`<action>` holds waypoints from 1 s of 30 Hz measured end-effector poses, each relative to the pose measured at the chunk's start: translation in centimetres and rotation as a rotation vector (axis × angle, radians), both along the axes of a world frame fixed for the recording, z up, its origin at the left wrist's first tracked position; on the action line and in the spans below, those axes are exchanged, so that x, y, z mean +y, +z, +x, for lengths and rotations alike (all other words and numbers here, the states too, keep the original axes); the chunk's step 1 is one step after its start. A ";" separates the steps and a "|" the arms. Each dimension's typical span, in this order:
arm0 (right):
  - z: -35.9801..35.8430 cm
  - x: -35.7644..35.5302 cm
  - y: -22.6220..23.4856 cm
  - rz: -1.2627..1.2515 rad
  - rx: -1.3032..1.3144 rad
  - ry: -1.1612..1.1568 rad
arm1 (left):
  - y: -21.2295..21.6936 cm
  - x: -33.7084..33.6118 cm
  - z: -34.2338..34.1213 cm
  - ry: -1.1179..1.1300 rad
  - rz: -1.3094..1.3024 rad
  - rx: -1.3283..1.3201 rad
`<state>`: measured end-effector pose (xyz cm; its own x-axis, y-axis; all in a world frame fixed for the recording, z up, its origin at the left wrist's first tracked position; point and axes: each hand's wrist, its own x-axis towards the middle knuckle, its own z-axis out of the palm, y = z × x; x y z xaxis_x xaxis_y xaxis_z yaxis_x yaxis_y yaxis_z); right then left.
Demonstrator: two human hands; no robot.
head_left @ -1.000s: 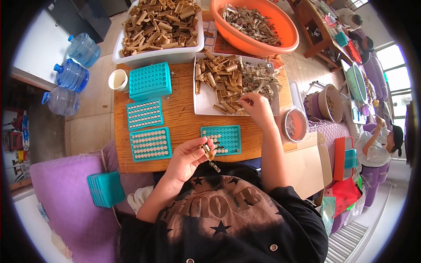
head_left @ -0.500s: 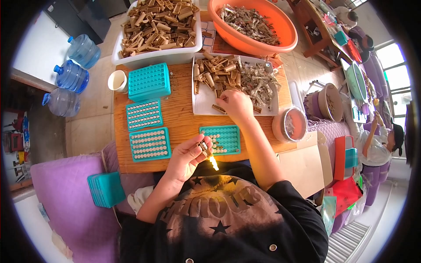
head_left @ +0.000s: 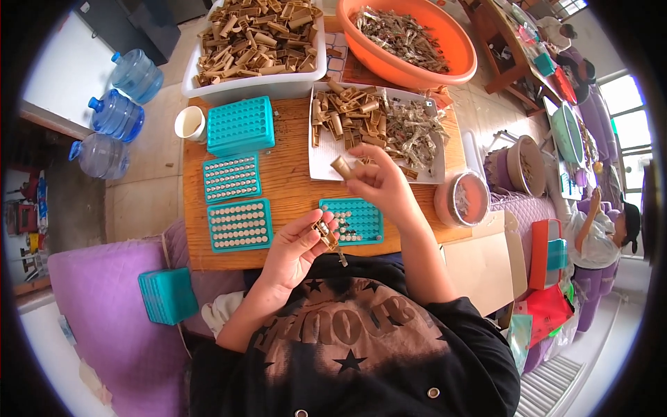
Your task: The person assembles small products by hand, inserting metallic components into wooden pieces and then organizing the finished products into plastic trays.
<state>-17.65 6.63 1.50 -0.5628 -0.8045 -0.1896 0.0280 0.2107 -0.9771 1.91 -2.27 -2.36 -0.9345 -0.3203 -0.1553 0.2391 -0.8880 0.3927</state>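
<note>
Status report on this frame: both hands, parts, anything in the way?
Left grip: holding gold-brown piece. Right grip: holding tan casing over white tray. Teal tray: corner hidden behind left grip.

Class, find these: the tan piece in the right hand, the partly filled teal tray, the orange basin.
Tan piece (head_left: pixel 341 167): head view, on its visible side.
Partly filled teal tray (head_left: pixel 369 217): head view, on its unfilled right part.
Orange basin (head_left: pixel 459 51): head view, on its inner wall.

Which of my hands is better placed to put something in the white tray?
Probably your right hand: it holds a tan casing by the white tray; your left hand is farther off.
</note>
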 end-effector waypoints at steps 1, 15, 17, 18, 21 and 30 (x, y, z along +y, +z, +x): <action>0.4 0.8 0.3 -0.095 -0.122 0.033 | 0.1 0.1 -0.1 0.006 -0.016 -0.023; 6.7 3.8 2.6 -0.022 0.404 -0.016 | 1.3 0.7 -0.9 0.052 -0.129 -0.203; 7.2 3.7 2.5 -0.036 0.410 -0.012 | 1.2 0.9 -1.0 0.091 -0.129 -0.232; 7.4 3.6 2.4 -0.048 0.416 -0.009 | 1.2 1.0 -1.0 0.090 -0.130 -0.232; 7.5 3.5 2.1 -0.038 0.422 -0.015 | 1.2 1.0 -1.2 0.089 -0.136 -0.210; 7.4 3.5 1.0 0.000 0.415 0.023 | 1.9 1.7 -1.5 0.079 -0.308 -0.190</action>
